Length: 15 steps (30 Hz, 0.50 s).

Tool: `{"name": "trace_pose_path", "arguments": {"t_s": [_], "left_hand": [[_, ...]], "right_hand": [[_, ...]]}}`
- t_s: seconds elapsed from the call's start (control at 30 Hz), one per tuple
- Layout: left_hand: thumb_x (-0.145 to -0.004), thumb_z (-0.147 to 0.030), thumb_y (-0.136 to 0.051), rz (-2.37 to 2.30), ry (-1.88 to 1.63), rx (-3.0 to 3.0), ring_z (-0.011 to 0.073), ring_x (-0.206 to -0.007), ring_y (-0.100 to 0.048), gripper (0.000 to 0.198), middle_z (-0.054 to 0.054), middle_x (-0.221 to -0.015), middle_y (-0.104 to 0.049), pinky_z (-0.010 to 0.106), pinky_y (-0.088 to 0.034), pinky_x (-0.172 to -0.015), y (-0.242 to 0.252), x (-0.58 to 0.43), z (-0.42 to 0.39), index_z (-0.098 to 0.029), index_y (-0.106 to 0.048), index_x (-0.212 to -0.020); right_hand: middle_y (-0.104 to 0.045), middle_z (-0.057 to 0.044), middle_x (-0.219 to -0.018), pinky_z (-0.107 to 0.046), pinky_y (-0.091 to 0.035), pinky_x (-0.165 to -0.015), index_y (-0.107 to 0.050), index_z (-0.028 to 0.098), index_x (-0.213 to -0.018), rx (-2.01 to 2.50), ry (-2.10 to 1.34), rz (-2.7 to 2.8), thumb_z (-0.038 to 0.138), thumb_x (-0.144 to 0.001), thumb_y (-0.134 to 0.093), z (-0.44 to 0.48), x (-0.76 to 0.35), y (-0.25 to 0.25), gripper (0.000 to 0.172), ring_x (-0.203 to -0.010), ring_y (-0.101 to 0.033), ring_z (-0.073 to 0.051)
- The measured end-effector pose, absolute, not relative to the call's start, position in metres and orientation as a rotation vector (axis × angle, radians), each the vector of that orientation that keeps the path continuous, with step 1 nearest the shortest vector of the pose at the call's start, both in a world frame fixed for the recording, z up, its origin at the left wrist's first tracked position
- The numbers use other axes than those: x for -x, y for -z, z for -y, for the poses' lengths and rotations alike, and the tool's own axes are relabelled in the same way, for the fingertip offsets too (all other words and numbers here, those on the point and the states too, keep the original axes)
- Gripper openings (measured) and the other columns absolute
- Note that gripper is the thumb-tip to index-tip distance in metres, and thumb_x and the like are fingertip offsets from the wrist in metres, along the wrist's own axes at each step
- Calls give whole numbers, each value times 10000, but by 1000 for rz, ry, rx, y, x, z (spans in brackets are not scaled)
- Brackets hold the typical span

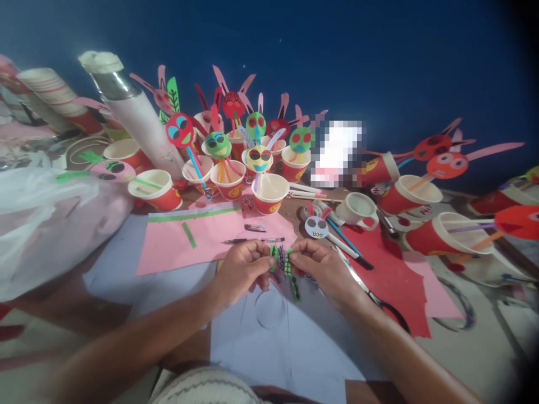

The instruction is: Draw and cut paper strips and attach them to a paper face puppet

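My left hand [250,264] pinches a small green paper strip [273,257] with black marks drawn on it. Between the fingertips of my right hand [320,264] is another green paper strip [288,262], crossed by black lines. A pale strip with dark zigzag marks [281,258] shows between the two; which hand holds it I cannot tell. Just below, a further green strip with black marks [296,289] lies over the pale blue paper [252,348], which has a circle drawn on it. A black pen [252,240] rests on pink paper [168,252] beyond my hands.
Red paper cups [269,193] holding paper faces on strips stand along the back. Scissors [379,300] lie on red paper [400,280] at right, near a white mug [357,210]. A tall flask [135,112] leans at back left, behind a plastic bag [63,224].
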<state>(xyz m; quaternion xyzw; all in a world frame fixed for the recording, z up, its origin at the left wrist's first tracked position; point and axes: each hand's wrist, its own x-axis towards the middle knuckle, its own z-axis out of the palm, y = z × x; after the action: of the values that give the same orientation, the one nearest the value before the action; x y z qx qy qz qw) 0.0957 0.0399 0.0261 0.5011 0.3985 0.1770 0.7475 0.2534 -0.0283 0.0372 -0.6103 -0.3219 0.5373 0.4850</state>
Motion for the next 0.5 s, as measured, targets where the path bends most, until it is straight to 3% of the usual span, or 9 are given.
{"name": "trace_pose_path", "arguments": {"t_s": [0.1, 0.27, 0.5], "left_hand": [[-715, -246, -590, -883, -390, -1146, 85, -370, -473, 143, -56, -458, -527, 175, -331, -375, -27, -95, -40, -170, -490, -785], [-751, -192, -553, -849, -433, -1366, 56, -468, -444, 200, -41, -654, -546, 172, -355, -441, -31, -92, -42, -156, -516, -944], [-817, -174, -478, -763, -365, -1820, 75, -483, -351, 276, -91, -536, -347, 185, -328, -494, -19, -86, -46, -185, -560, -1080]], "right_hand": [[-543, 49, -513, -227, -341, -487, -552, 178, -712, 1490, -1292, 795, 330, -700, -655, 29, -253, -36, 184, -475, -459, -83], [-547, 47, -518, -226, -366, -492, -553, 177, -759, 1492, -1217, 799, 347, -742, -624, 30, -261, -32, 186, -484, -492, -92], [-554, 57, -526, -203, -377, -492, -558, 190, -775, 1458, -1035, 815, 296, -771, -626, 31, -270, -45, 126, -489, -490, -79]]}}
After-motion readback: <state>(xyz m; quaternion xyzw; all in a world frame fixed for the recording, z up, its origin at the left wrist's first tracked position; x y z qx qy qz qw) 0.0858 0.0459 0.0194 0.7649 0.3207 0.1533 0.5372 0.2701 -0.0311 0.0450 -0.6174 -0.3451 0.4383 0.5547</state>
